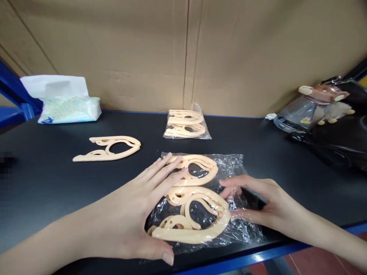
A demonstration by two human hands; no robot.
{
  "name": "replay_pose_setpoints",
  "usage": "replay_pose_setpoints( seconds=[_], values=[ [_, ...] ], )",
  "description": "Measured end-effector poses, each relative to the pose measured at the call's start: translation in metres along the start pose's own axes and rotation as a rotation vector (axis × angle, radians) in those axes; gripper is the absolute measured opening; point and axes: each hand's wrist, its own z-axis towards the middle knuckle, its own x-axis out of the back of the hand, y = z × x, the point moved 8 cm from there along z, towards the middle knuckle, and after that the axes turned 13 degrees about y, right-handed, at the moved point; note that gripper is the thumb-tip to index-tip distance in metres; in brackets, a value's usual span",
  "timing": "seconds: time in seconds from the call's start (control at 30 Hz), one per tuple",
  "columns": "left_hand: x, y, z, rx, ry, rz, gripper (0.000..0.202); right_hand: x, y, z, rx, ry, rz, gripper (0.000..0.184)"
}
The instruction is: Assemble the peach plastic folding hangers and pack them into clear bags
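My left hand (134, 214) lies flat with fingers stretched out on the left side of a clear plastic bag (241, 168) that holds peach-coloured plastic curved pieces (197, 214). My right hand (258, 200) rests at the bag's right side, its fingers pinching the loose plastic film. The bag lies on the black table (57, 187) near its front edge.
A loose peach plastic piece (110, 148) lies to the left. A second, sealed bag of the same pieces (186, 124) sits at the back by the cardboard wall. A tissue pack (65, 101) is at the back left. A bottle and black bag with a toy (323, 110) stand right.
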Motion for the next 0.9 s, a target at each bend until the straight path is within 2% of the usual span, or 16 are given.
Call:
replay_pose_setpoints(
  seconds=[0.2,0.27,0.37,0.5,0.67,0.73,0.83,0.9],
  values=[
    [-0.002,-0.003,0.002,-0.081,-0.037,-0.009,0.119,-0.008,0.002,0.000,0.032,-0.027,0.032,0.055],
    [-0.003,-0.003,0.001,-0.098,-0.046,0.009,0.120,-0.012,0.000,-0.002,0.071,-0.049,-0.030,0.066],
    [-0.001,-0.004,0.002,-0.053,-0.009,0.035,0.122,-0.016,-0.003,-0.003,0.124,-0.054,-0.153,0.077],
    [0.000,-0.002,0.003,-0.070,-0.008,0.008,0.124,-0.018,-0.006,-0.001,0.170,-0.015,-0.193,0.072],
    [-0.006,-0.005,0.003,-0.105,-0.117,-0.006,0.127,-0.016,-0.008,0.000,0.230,0.022,-0.198,0.064],
    [-0.006,-0.006,0.001,-0.077,-0.131,-0.005,0.127,-0.015,-0.010,-0.001,0.255,0.020,-0.214,0.064],
    [0.004,-0.009,0.000,-0.025,-0.123,0.005,0.128,-0.014,-0.011,-0.003,0.250,-0.040,-0.243,0.072],
    [0.020,-0.018,0.002,0.024,-0.086,0.035,0.116,-0.011,-0.009,-0.005,0.235,-0.080,-0.259,0.076]
  ],
)
